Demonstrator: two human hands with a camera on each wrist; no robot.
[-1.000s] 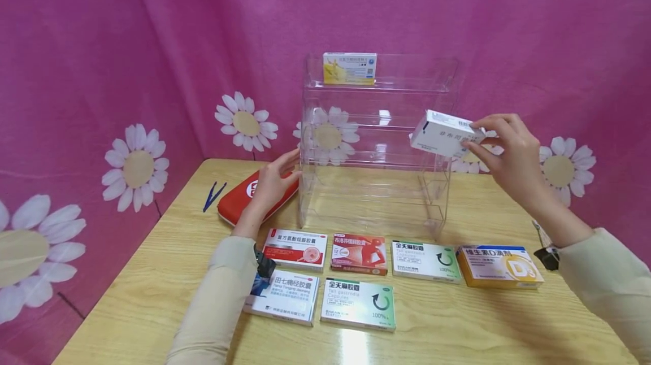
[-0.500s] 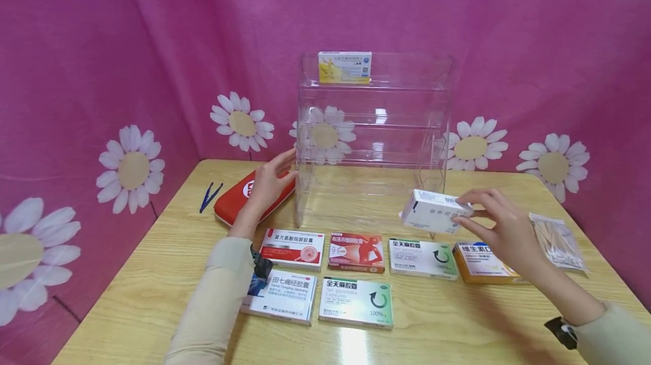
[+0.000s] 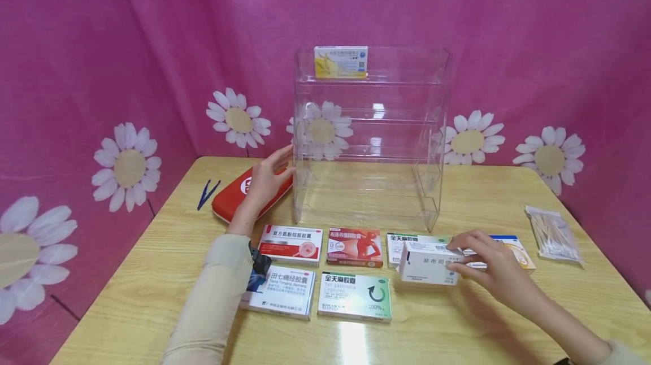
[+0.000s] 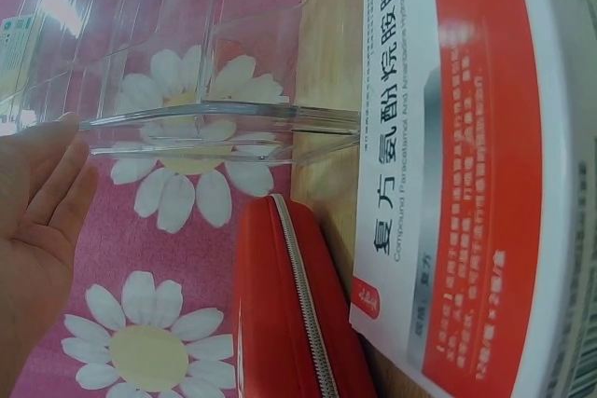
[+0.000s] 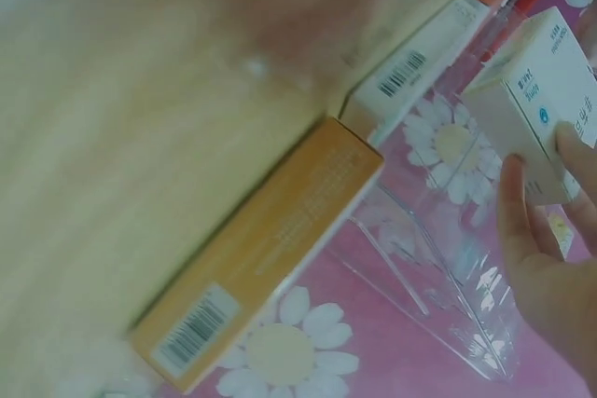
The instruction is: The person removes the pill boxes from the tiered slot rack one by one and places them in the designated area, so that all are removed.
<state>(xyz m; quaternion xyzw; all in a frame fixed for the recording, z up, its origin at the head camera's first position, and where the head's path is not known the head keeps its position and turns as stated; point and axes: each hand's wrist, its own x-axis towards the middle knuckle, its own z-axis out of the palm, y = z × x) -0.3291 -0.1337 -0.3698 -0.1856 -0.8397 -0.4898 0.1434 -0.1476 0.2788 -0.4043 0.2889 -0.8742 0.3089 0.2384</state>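
Note:
Between thumb and fingers, my right hand (image 3: pixel 488 260) pinches a white medicine box (image 3: pixel 429 264) by its right end. In the head view this box overlaps a green-and-white capsule box (image 3: pixel 396 249) and stands left of the orange vitamin D box (image 3: pixel 519 252), which the hand partly covers. My left hand (image 3: pixel 267 181) has its fingers extended, fingertips at the left side of a clear acrylic tiered rack (image 3: pixel 366 215). The left wrist view shows those fingertips (image 4: pixel 70 128) right at the rack's edge. A yellow-and-white medicine box (image 3: pixel 341 62) stands on the rack's top tier.
In front of the rack lie a red-and-white box (image 3: pixel 291 243), a red box (image 3: pixel 354 247), a blue-and-white box (image 3: pixel 282 292) and another green-and-white box (image 3: pixel 354 296). A red zip case (image 3: pixel 234 198) and blue tweezers (image 3: pixel 207 194) lie left; bagged cotton swabs (image 3: pixel 554 235) lie right.
My right hand has brought the white medicine box down from beside the rack's upper tiers to the row of boxes in front. The left hand stays at the rack's side.

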